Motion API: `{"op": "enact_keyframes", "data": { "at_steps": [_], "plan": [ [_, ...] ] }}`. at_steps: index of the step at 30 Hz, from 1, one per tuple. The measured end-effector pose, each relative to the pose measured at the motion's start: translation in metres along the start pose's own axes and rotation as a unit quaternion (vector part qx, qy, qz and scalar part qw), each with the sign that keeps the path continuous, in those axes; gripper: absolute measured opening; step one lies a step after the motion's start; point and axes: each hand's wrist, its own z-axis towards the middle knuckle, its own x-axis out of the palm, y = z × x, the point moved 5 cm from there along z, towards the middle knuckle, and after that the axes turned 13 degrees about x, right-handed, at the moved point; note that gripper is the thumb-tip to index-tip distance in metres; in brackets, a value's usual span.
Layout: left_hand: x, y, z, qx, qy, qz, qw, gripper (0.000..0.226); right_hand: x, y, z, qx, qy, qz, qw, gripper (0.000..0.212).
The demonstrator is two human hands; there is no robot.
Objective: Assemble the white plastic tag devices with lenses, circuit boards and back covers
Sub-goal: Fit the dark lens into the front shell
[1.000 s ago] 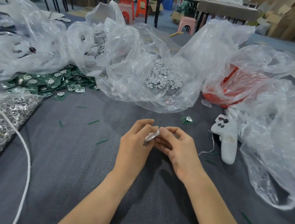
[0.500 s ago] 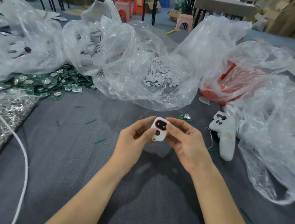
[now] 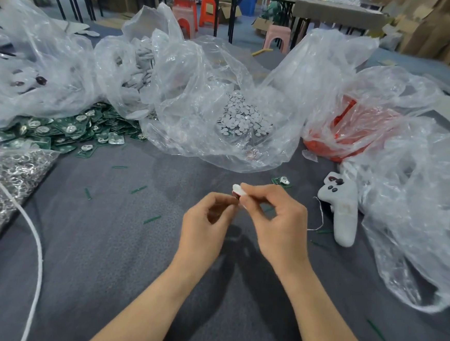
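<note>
**Tag gripped on edge above the desk centre**

The white tag [image 3: 237, 191] is held above the middle of the desk [image 3: 105, 241], turned on edge. Its upper end is pinched between thumb and forefinger of the right hand [image 3: 276, 228]. Its lower end is gripped by the curled fingertips of the left hand [image 3: 203, 230]. A single circuit board [image 3: 282, 180] is laid just beyond the hands. A heap of circuit boards [image 3: 60, 130] is piled toward the far left edge. A row of further tags [image 3: 342, 206] is laid toward the right edge.
</note>
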Motion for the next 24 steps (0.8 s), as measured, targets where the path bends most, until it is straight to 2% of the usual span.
{"op": "enact_keyframes", "data": {
  "at_steps": [2, 4, 6, 9, 13, 18, 20, 22, 24],
  "plan": [
    [0.001, 0.004, -0.001, -0.076, -0.008, -0.133, 0.988, 0.019, 0.006, 0.011, -0.007, -0.136, -0.019, -0.109, 0.985, 0.012],
    [0.001, 0.009, 0.0, -0.145, -0.004, -0.256, 0.956, 0.026, 0.012, 0.014, -0.011, -0.17, 0.0, -0.134, 0.976, 0.011],
    [-0.002, 0.011, 0.004, -0.176, -0.002, -0.292, 0.94, 0.022, 0.015, 0.011, -0.011, -0.136, 0.031, -0.123, 0.983, 0.015],
    [-0.005, 0.015, 0.007, -0.196, 0.005, -0.314, 0.929, 0.028, 0.016, 0.004, -0.011, -0.051, 0.055, -0.136, 0.988, 0.035],
    [-0.008, 0.017, 0.009, -0.204, 0.005, -0.332, 0.921, 0.026, 0.02, 0.007, -0.012, -0.044, 0.1, -0.15, 0.983, 0.051],
    [-0.011, 0.018, 0.017, -0.189, 0.015, -0.33, 0.925, 0.03, 0.017, 0.017, 0.008, 0.048, 0.121, -0.021, 0.991, 0.03],
    [-0.013, 0.019, 0.02, -0.171, -0.008, -0.319, 0.932, 0.036, 0.017, 0.025, 0.03, 0.045, 0.119, 0.005, 0.992, 0.019],
    [-0.015, 0.02, 0.021, -0.162, -0.028, -0.307, 0.938, 0.038, 0.014, 0.031, 0.067, 0.011, 0.067, -0.054, 0.996, 0.009],
    [-0.017, 0.021, 0.022, -0.155, -0.041, -0.298, 0.941, 0.037, 0.014, 0.028, 0.117, 0.009, 0.018, -0.143, 0.99, 0.014]
  ]
}}
